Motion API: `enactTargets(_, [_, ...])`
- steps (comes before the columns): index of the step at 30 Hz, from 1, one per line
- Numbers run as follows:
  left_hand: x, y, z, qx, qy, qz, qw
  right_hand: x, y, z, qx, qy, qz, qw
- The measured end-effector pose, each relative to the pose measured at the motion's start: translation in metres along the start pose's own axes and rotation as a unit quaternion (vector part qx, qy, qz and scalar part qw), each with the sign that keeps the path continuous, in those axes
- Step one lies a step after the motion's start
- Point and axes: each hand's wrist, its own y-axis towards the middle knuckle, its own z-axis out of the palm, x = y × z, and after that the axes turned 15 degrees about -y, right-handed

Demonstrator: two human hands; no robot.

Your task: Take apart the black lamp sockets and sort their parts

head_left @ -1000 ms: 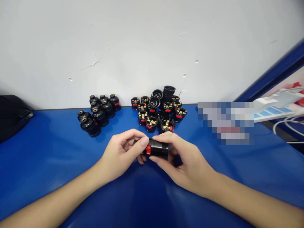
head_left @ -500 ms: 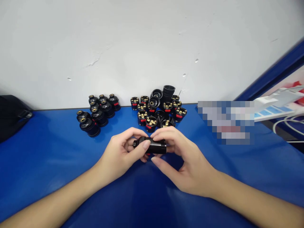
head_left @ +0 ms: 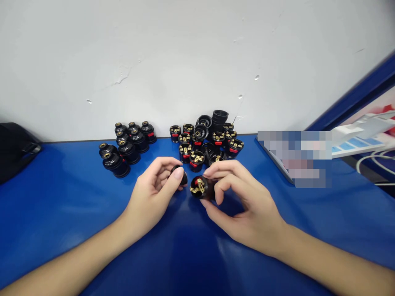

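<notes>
Between its thumb and fingers, my left hand (head_left: 157,187) holds a small black cap (head_left: 183,176), partly hidden by the thumb. My right hand (head_left: 247,201) grips a black socket body (head_left: 200,188) by its sides, with the open end and its brass contacts and a red part facing left. The cap and the body are apart, a small gap between them. Just behind the hands stand several black socket bodies (head_left: 196,160) with brass contacts and red tabs, among loose black caps (head_left: 200,132).
Several capped black sockets (head_left: 116,165) stand in a group at the back left of the blue table (head_left: 148,259). A dark bag (head_left: 15,152) lies at the far left. A blurred-out flat device (head_left: 296,160) and white cables (head_left: 375,158) are at the right.
The black piece that both hands held together is now in two parts: the cap in my left hand, the body in my right hand with its contacts exposed.
</notes>
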Motion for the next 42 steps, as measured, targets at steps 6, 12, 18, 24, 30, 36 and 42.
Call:
enactTargets(6, [0.012,0.003,-0.005,-0.036,0.046,0.019,0.998,0.005,0.001,-0.001,0.031,0.057,-0.017,0.998])
enactTargets(12, [0.014,0.002,-0.011,0.012,0.192,0.031,0.981,0.003,0.002,-0.002,0.035,0.056,-0.023,0.998])
enactTargets(18, [0.010,0.003,-0.012,0.013,0.181,0.013,0.983,0.002,-0.001,0.001,0.026,0.090,0.015,0.995])
enactTargets(24, [0.011,0.003,-0.008,0.033,0.143,0.020,0.989,0.002,-0.003,0.004,0.002,0.135,0.049,0.990])
enactTargets(30, [0.004,-0.003,-0.011,0.046,0.164,0.133,0.976,0.001,-0.004,0.003,0.001,0.122,0.046,0.991])
enactTargets(36, [-0.010,-0.014,-0.005,0.170,0.159,0.251,0.940,0.003,-0.001,0.003,-0.016,0.159,0.065,0.985])
enactTargets(42, [-0.007,-0.016,0.000,0.151,0.188,0.281,0.929,0.003,-0.003,0.002,0.001,0.183,0.083,0.980])
